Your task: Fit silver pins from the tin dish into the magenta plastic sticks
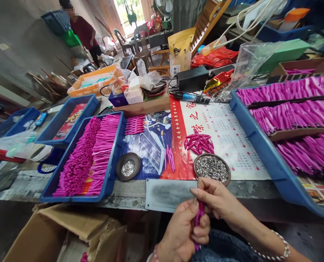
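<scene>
My left hand (187, 227) is closed around a slim magenta piece (199, 213), held upright just in front of the bench edge. The fingers of my right hand (212, 196) pinch together at the top of that piece. Whatever sits between those fingertips is too small or too covered to make out. Just beyond my right hand stands a round dish (211, 168) full of tiny shiny metal parts. Behind it lies a pile of magenta pieces (199, 142), and a few loose magenta pieces (169, 158) rest to the left. A grey metal plate (167, 193) lies at the bench edge.
A blue tray (115, 174) of stacked magenta pieces stands left, another blue tray (262, 156) right. Between them are a dish (120, 171) with small clear bits and a pen-like tool (190, 97). An open carton (28, 233) sits below. A person (82, 31) stands far back.
</scene>
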`<control>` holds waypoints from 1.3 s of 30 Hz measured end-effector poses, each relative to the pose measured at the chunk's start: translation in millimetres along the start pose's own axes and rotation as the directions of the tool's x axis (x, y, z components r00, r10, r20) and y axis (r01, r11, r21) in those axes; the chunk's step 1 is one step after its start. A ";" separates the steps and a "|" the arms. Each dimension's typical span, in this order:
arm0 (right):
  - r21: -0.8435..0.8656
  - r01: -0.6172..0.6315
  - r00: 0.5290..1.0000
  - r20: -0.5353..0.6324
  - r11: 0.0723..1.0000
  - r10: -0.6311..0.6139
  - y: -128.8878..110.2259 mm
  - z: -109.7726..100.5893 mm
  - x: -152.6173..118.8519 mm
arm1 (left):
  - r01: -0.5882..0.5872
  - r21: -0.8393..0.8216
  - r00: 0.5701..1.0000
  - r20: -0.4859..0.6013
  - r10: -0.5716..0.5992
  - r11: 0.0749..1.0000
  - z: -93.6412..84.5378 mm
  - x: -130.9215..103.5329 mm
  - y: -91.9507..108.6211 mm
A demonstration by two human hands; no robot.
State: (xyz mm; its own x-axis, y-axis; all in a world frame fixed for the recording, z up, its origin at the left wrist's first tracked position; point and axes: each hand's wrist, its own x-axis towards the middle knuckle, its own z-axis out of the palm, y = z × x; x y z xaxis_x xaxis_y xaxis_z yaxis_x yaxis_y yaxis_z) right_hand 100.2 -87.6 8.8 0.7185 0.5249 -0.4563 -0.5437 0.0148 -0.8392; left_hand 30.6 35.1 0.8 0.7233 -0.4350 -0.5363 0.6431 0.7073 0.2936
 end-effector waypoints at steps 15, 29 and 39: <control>0.196 0.012 1.000 -0.028 0.981 -0.006 -5.7 -5.2 -6.5 | 0.009 -0.285 0.999 -0.047 -0.024 0.958 16.5 6.1 -4.4; 0.374 -0.045 0.999 0.027 0.926 0.038 -10.8 -19.7 6.4 | 0.118 -0.256 0.993 0.038 -0.112 0.960 18.9 20.6 6.5; 0.311 0.054 0.998 -0.053 0.949 -0.039 -18.3 -32.7 20.8 | 0.082 -0.238 0.997 0.017 -0.080 0.968 30.8 42.7 18.0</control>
State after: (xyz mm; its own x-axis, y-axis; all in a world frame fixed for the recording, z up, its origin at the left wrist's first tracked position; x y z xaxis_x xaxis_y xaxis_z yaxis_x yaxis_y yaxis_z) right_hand 139.3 -104.7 5.0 0.7612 0.4777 -0.4386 -0.6125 0.3072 -0.7284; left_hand 80.8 12.1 7.6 0.6735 -0.4996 -0.5447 0.6219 0.7813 0.0523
